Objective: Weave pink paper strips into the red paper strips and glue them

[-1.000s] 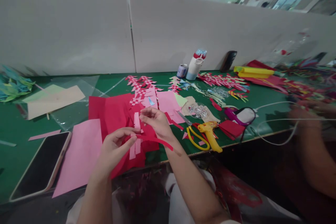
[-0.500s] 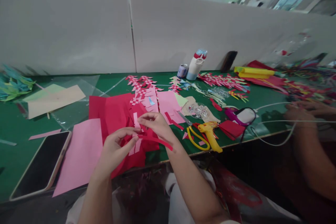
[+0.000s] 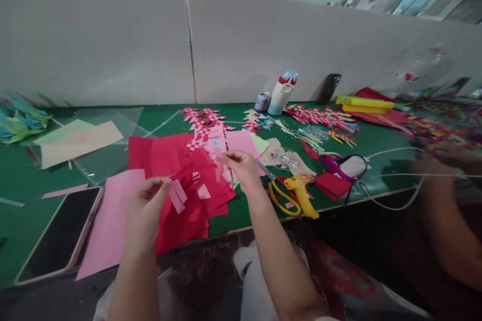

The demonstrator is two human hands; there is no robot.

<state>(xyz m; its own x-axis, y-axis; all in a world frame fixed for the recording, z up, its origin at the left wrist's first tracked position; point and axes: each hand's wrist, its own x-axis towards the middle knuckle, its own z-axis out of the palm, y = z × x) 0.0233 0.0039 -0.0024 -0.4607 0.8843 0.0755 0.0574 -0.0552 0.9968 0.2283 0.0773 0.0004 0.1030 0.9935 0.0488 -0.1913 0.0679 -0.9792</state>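
Note:
My left hand [image 3: 145,205] is closed on a small bunch of pink paper strips [image 3: 176,195] and holds them above the stack of red paper sheets [image 3: 165,158]. My right hand [image 3: 241,168] is further right, over the red and pink sheets. Its thumb and fingers pinch a pale pink strip [image 3: 218,169], which is blurred. A large pink sheet [image 3: 111,223] lies under my left wrist at the table's front edge.
A phone [image 3: 60,235] lies face up at the front left. Yellow-handled scissors [image 3: 280,198] and a yellow glue gun [image 3: 301,193] lie right of my right hand. A white bottle [image 3: 280,91] stands by the back wall among woven paper pieces [image 3: 199,123]. Another person's hands [image 3: 444,158] work at the right.
My hands have parted: the left went left with the pink strips, the right went up and to the right. The red strip they shared is out of both hands.

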